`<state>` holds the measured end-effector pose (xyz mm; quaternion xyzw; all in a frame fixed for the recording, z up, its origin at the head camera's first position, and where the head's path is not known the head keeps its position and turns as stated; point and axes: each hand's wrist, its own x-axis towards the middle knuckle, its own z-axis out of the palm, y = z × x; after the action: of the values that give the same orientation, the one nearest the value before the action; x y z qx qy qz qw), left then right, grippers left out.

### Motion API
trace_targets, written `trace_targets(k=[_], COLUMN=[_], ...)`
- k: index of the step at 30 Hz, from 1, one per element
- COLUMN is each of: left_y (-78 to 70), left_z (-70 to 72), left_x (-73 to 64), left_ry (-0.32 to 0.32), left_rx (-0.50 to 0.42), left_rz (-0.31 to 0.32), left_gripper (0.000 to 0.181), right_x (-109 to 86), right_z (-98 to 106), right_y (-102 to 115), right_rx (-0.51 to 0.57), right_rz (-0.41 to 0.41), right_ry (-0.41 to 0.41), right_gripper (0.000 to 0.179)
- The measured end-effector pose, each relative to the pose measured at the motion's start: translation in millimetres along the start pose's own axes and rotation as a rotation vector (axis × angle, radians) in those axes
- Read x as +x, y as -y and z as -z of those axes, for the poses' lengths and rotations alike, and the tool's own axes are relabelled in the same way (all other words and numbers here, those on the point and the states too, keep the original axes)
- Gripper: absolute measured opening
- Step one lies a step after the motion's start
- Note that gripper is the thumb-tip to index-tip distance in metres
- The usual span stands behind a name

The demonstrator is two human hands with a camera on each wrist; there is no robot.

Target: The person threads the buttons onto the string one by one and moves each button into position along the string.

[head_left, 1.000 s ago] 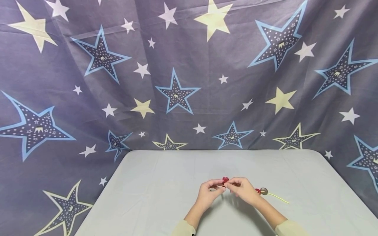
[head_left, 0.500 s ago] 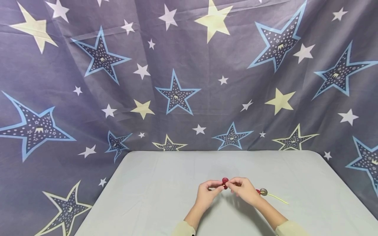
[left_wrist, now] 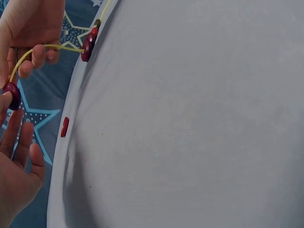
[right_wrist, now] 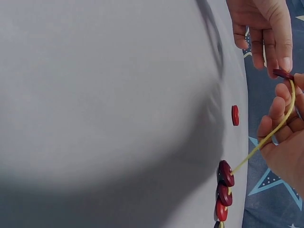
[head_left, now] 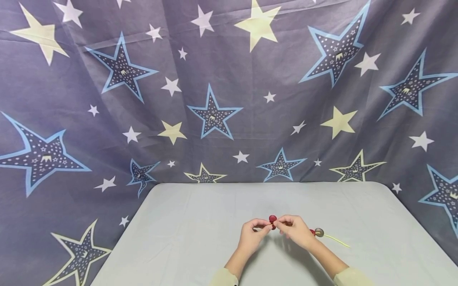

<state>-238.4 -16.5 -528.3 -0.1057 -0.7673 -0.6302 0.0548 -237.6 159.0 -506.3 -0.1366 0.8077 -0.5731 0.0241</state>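
Note:
In the head view, my left hand point(head_left: 251, 235) and right hand point(head_left: 297, 231) meet fingertip to fingertip over the table. A dark red button point(left_wrist: 14, 96) is between them; my left thumb and fingers pinch it, edge-on in the right wrist view. With thumb and fingertips my right hand pinches a yellow cord point(right_wrist: 264, 141) right where it meets this button. The cord runs back past the right hand to several strung red buttons point(right_wrist: 225, 173) lying in a row on the table. Fingertips partly hide the held button.
One loose red button point(right_wrist: 235, 115) lies on the pale grey table point(head_left: 186, 222) in front of the hands. A dark round bead-like piece point(head_left: 319, 232) and the cord's yellow tail point(head_left: 337, 240) lie right of the right hand. A star-patterned curtain point(head_left: 222, 79) hangs behind the table.
The left fingertips have drawn slightly away to the left and returned to the button, with more red showing between the hands now. The strung row stays beside the right wrist.

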Motion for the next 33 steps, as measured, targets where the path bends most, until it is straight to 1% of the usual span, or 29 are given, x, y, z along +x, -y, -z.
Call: trace_targets(k=[2, 4, 11, 17, 19, 21, 23, 25, 28, 30, 33], left_y=[5.2, 7.0, -27.5, -28.0, -27.8, -26.2, -24.0, -16.2, -3.0, 6.0, 10.7], left_z=[-0.6, -1.0, 6.3, 7.8, 8.0, 8.1, 8.0, 6.8, 4.7, 3.3, 4.1], left_x=[1.4, 1.7, -9.0, -9.0, -8.6, -7.8, -7.3, -4.8, -0.5, 2.9, 3.9], left_ry=[0.000, -0.002, -0.003, -0.005, -0.004, -0.003, -0.004, -0.008, -0.009, -0.006, 0.005], left_rx=[-0.002, -0.011, -0.012, -0.027, -0.030, -0.029, -0.031, -0.029, -0.015, -0.005, -0.002], left_rz=[0.005, 0.019, 0.038, 0.051, 0.058, 0.059, 0.042, 0.042, 0.041, 0.044, 0.025], left_gripper=[0.012, 0.012, 0.008, 0.008, 0.008, 0.008, 0.008, 0.008, 0.008, 0.008, 0.010], right_x=[-0.5, -0.9, -1.7, -1.6, -1.2, -1.0, -0.6, 0.3, 1.0, 0.9, 0.4], right_z=[0.2, 0.5, -1.8, -4.1, -4.4, -4.8, -5.0, -5.5, -6.0, -6.5, -7.6], right_y=[0.5, 0.8, 0.6, -0.1, -0.8, -0.9, -1.4, -2.2, -2.1, -1.3, -0.1], right_rx=[0.008, 0.005, -0.031, -0.064, -0.089, -0.113, -0.140, -0.166, -0.193, -0.210, -0.244], right_rz=[0.002, 0.013, 0.016, 0.094, 0.100, 0.103, 0.113, 0.138, 0.212, 0.269, 0.333], right_ry=[0.000, 0.005, 0.016, 0.006, -0.005, -0.017, -0.031, -0.036, -0.026, -0.016, -0.011], right_gripper=[0.023, 0.023, 0.021, 0.018, 0.018, 0.019, 0.021, 0.025, 0.031, 0.031, 0.027])
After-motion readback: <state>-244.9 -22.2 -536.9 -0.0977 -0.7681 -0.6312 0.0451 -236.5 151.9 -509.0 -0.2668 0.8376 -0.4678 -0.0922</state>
